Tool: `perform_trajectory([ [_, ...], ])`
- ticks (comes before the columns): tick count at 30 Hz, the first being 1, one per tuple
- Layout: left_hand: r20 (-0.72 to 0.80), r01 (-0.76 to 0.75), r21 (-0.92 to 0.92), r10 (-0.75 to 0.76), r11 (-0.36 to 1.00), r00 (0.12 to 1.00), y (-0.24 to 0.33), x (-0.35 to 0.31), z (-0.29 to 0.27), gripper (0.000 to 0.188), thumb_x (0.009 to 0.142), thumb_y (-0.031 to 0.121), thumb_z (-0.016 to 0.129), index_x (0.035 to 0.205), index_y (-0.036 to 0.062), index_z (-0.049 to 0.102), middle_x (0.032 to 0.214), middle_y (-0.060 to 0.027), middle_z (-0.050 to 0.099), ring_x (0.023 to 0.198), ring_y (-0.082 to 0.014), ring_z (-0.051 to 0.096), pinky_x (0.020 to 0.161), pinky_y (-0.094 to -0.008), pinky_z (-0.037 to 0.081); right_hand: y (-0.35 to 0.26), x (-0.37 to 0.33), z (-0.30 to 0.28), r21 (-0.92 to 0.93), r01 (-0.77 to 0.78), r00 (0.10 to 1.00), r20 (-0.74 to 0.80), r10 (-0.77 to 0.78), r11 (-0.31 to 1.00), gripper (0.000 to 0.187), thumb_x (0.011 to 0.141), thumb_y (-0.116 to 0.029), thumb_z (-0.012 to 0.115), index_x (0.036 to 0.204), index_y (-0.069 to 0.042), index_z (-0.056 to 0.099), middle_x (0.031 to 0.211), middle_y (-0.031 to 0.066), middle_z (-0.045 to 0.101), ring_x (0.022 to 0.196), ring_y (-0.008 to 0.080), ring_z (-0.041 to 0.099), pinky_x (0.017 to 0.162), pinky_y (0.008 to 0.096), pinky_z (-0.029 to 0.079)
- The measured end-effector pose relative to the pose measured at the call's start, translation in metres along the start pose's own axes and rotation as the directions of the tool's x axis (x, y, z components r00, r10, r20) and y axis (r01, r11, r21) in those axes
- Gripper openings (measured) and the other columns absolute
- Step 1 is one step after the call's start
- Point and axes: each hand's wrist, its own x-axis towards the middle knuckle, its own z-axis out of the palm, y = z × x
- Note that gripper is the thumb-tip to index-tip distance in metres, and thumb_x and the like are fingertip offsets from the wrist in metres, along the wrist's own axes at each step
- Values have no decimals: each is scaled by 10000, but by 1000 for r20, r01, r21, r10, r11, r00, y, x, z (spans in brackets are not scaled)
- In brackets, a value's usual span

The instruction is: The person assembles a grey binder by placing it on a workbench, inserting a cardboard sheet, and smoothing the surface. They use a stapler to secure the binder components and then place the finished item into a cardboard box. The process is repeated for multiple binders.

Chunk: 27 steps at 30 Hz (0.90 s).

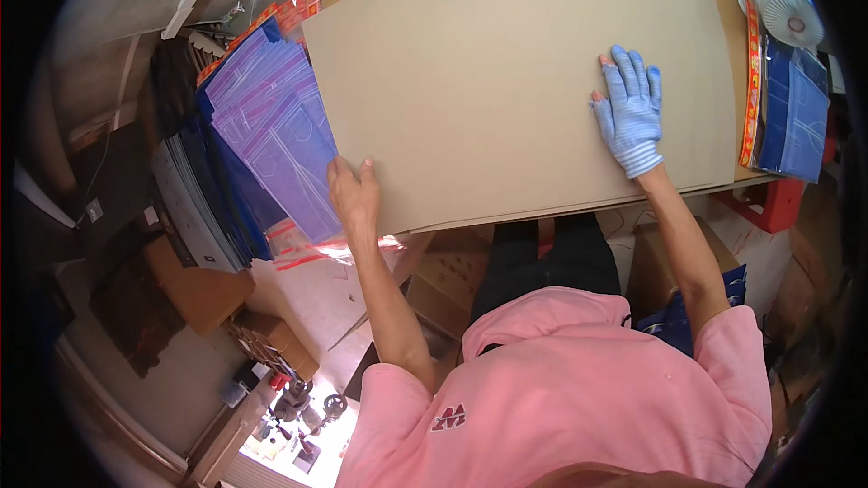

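A large tan cardboard sheet (pixel 488 90) lies on the table, with another sheet edge showing beneath its front side. My right hand (pixel 630 113), in a light blue striped glove with the thumb and one fingertip bare, rests flat on the sheet's right part, fingers spread. At the sheet's left edge, close to its front corner, is my bare left hand (pixel 355 194). Its thumb and a finger point away from me and stand apart; the other fingers are hard to see. Beside that hand lies a fanned stack of purple printed sheets (pixel 271 122) with white line patterns.
Dark blue and black flat panels (pixel 194 190) stand left of the purple stack. A small white fan (pixel 788 14) and blue sheets in clear wrap (pixel 796 108) sit at the right. A red bracket (pixel 773 205) juts below the table edge. Cardboard boxes (pixel 448 276) stand underneath.
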Motion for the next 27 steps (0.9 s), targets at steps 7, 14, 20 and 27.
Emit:
perform_trajectory([
  [7,-310,-422,-456,305,783,901,-17,9,-37,272,857,169,584,714,-62,577,1095,-181,632,945,-284,620,818,-375,470,-7,-2,3,-66,-30,999,-12,30,997,482,850,-314,562,1311,-206,468,1393,80,390,1308,271,324,1091,481,179],
  [14,-92,-65,-995,388,-82,917,29,17,-15,520,804,155,558,1271,33,365,1366,-155,342,1268,-268,343,1017,-366,301,-5,-3,3,-116,-21,1000,-25,18,993,458,855,-355,545,1299,-260,487,1385,83,395,1300,272,327,1087,489,179],
  [20,-192,-462,-773,534,435,823,105,-14,5,863,803,384,623,1456,68,155,1490,-227,116,1369,-366,157,1099,-447,157,-7,-2,-4,-48,-34,999,5,34,998,440,857,-359,539,1283,-253,503,1392,84,380,1305,275,309,1089,499,164],
  [27,-259,-553,35,542,833,800,169,-33,71,845,821,538,542,1435,50,227,1479,-264,124,1355,-475,72,1081,-578,30,-8,-3,-1,-22,-37,999,2,37,999,437,853,-369,541,1272,-252,509,1387,84,383,1310,282,301,1088,502,158],
])
